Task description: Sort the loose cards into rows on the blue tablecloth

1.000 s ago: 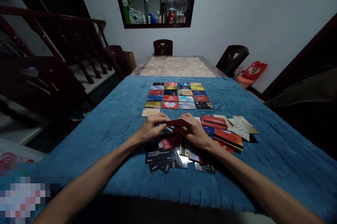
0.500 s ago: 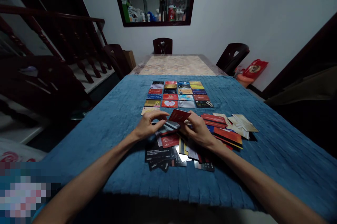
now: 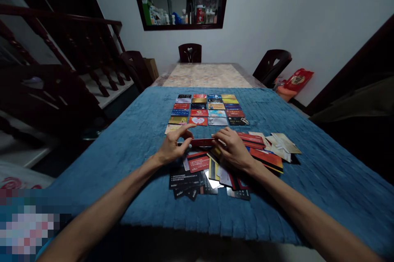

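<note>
A dark red card (image 3: 202, 142) is held between my two hands above the near pile, tilted so that little more than its edge shows. My right hand (image 3: 232, 147) has its curled fingers closed on the card's right end. At the left end, the thumb and bent fingers of my left hand (image 3: 172, 145) meet the card, while the index finger reaches forward. Below lie loose cards, among them a red card with a black stripe (image 3: 198, 162) and several black cards (image 3: 184, 180). Beyond my hands, cards in several colours lie face up in rows, including a white-heart card (image 3: 198, 121).
To the right, an orange card (image 3: 267, 160) and pale gold cards (image 3: 285, 143) lie in a loose heap. A blue cloth (image 3: 123, 151) covers the near table. Chairs (image 3: 190, 53) stand around it, and a railing (image 3: 61, 16) runs along the left.
The red card has tipped from showing its face to nearly edge-on and moved slightly down. My left thumb and fingers have come to its left end. My right fingers have shifted along its right end.
</note>
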Action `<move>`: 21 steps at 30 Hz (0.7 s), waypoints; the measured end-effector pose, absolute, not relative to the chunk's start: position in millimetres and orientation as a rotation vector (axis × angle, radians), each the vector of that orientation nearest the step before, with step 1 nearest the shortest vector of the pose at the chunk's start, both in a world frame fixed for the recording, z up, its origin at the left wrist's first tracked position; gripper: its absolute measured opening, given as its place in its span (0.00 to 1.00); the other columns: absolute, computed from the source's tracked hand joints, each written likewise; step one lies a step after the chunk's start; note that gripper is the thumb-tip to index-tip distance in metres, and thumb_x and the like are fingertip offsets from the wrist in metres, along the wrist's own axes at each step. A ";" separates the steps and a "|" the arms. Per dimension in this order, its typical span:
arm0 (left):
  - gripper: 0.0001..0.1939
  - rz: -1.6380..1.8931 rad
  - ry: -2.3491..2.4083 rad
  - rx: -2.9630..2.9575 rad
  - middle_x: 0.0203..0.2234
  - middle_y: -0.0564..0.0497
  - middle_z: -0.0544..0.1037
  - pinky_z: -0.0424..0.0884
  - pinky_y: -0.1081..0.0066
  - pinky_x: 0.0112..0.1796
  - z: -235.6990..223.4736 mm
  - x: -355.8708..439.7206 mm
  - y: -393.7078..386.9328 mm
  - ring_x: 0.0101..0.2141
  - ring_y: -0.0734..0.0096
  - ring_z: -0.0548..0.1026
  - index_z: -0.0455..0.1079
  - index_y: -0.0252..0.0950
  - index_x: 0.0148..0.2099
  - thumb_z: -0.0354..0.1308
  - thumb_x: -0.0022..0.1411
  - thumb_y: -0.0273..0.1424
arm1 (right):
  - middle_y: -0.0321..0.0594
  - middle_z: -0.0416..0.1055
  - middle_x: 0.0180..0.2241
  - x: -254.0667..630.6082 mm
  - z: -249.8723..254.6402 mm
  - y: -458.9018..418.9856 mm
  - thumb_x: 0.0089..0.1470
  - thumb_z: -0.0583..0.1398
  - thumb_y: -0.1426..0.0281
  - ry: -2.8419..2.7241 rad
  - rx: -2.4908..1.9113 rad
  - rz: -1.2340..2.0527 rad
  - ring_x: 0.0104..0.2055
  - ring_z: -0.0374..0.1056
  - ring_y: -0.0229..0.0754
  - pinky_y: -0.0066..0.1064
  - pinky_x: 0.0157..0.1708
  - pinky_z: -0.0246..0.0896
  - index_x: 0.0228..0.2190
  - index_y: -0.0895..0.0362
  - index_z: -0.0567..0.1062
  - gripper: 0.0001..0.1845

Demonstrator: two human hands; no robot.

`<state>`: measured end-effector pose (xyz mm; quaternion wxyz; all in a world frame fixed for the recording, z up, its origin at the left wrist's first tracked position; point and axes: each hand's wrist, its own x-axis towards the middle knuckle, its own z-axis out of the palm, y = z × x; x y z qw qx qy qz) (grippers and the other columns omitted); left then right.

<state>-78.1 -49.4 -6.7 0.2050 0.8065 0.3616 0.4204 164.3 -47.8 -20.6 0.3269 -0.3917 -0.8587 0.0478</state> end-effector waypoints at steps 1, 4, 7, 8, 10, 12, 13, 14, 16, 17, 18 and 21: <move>0.22 1.169 1.017 2.282 0.33 0.53 0.77 0.72 0.71 0.41 -6.6 -78.4 -49.5 0.33 0.75 0.75 0.65 0.37 0.60 0.53 0.63 0.26 | 0.43 0.72 0.32 164.2 -21.4 -47.5 0.63 0.53 0.71 -2.242 -1.028 0.116 0.37 0.62 0.46 0.37 0.37 0.55 0.34 0.55 0.74 0.10; 0.22 1.140 1.047 2.356 0.33 0.53 0.78 0.72 0.70 0.42 -6.9 -79.7 -49.3 0.34 0.74 0.75 0.64 0.38 0.60 0.53 0.63 0.26 | 0.42 0.73 0.32 163.2 -23.6 -46.5 0.63 0.54 0.71 -2.202 -1.017 0.074 0.36 0.63 0.46 0.37 0.37 0.55 0.34 0.55 0.74 0.09; 0.21 1.086 1.066 2.387 0.36 0.51 0.78 0.72 0.70 0.43 -9.3 -79.7 -48.2 0.35 0.72 0.76 0.65 0.38 0.58 0.54 0.63 0.26 | 0.42 0.74 0.31 161.2 -24.9 -45.9 0.63 0.54 0.71 -2.156 -0.997 0.066 0.36 0.64 0.45 0.37 0.37 0.55 0.34 0.55 0.74 0.09; 0.19 1.074 1.061 2.396 0.37 0.51 0.78 0.72 0.70 0.42 -10.5 -79.4 -47.7 0.36 0.72 0.76 0.66 0.37 0.57 0.54 0.63 0.25 | 0.41 0.74 0.31 160.4 -25.0 -45.9 0.63 0.54 0.71 -2.144 -0.993 0.071 0.36 0.64 0.45 0.36 0.37 0.55 0.34 0.54 0.74 0.09; 0.14 1.069 1.038 2.419 0.37 0.49 0.79 0.72 0.70 0.42 -12.9 -78.5 -46.6 0.37 0.71 0.77 0.69 0.35 0.51 0.54 0.63 0.25 | 0.41 0.74 0.31 158.8 -25.0 -46.3 0.63 0.54 0.71 -2.125 -0.986 0.086 0.36 0.65 0.45 0.36 0.37 0.55 0.33 0.54 0.73 0.08; 0.09 1.072 1.029 2.434 0.37 0.48 0.79 0.72 0.70 0.41 -14.5 -77.9 -45.6 0.37 0.70 0.77 0.70 0.34 0.45 0.53 0.63 0.24 | 0.41 0.75 0.32 157.5 -24.5 -47.2 0.62 0.55 0.72 -2.110 -0.978 0.105 0.37 0.66 0.45 0.37 0.37 0.55 0.35 0.54 0.73 0.07; 0.08 1.070 1.039 2.434 0.36 0.48 0.80 0.73 0.70 0.41 -14.8 -77.9 -45.2 0.36 0.69 0.77 0.70 0.34 0.44 0.54 0.63 0.24 | 0.41 0.75 0.33 157.1 -24.0 -47.8 0.62 0.55 0.73 -2.103 -0.975 0.113 0.37 0.66 0.46 0.37 0.38 0.56 0.37 0.55 0.73 0.07; 0.08 1.065 1.059 2.429 0.35 0.49 0.80 0.73 0.70 0.40 -14.9 -78.1 -44.8 0.36 0.69 0.77 0.70 0.34 0.43 0.54 0.62 0.24 | 0.42 0.75 0.34 156.9 -23.5 -48.4 0.61 0.56 0.73 -2.098 -0.974 0.114 0.38 0.67 0.46 0.37 0.38 0.56 0.40 0.55 0.73 0.07; 0.07 1.052 1.105 2.412 0.35 0.50 0.80 0.73 0.70 0.40 -14.0 -79.1 -44.0 0.35 0.69 0.77 0.71 0.34 0.43 0.55 0.62 0.24 | 0.43 0.75 0.37 156.7 -22.4 -49.5 0.60 0.57 0.73 -2.108 -0.976 0.086 0.40 0.67 0.48 0.38 0.39 0.56 0.45 0.55 0.71 0.11; 0.08 1.053 1.124 2.402 0.35 0.50 0.80 0.73 0.69 0.40 -13.4 -79.7 -43.6 0.36 0.69 0.77 0.71 0.34 0.43 0.55 0.62 0.24 | 0.45 0.75 0.38 156.8 -21.9 -50.0 0.60 0.57 0.72 -2.122 -0.977 0.051 0.41 0.67 0.49 0.39 0.40 0.57 0.47 0.55 0.70 0.13; 0.08 1.060 1.137 2.391 0.36 0.49 0.80 0.74 0.69 0.41 -12.7 -80.4 -43.2 0.37 0.69 0.78 0.71 0.35 0.44 0.55 0.62 0.24 | 0.46 0.74 0.40 156.9 -21.5 -50.3 0.60 0.57 0.71 -2.142 -0.978 0.005 0.43 0.66 0.50 0.39 0.41 0.57 0.49 0.56 0.69 0.14; 0.09 1.107 1.146 2.356 0.38 0.49 0.80 0.74 0.68 0.43 -11.4 -81.6 -42.0 0.39 0.68 0.78 0.71 0.35 0.45 0.55 0.62 0.25 | 0.49 0.72 0.45 157.0 -21.2 -50.8 0.60 0.57 0.68 -2.208 -0.988 -0.142 0.46 0.64 0.53 0.41 0.42 0.57 0.50 0.57 0.68 0.17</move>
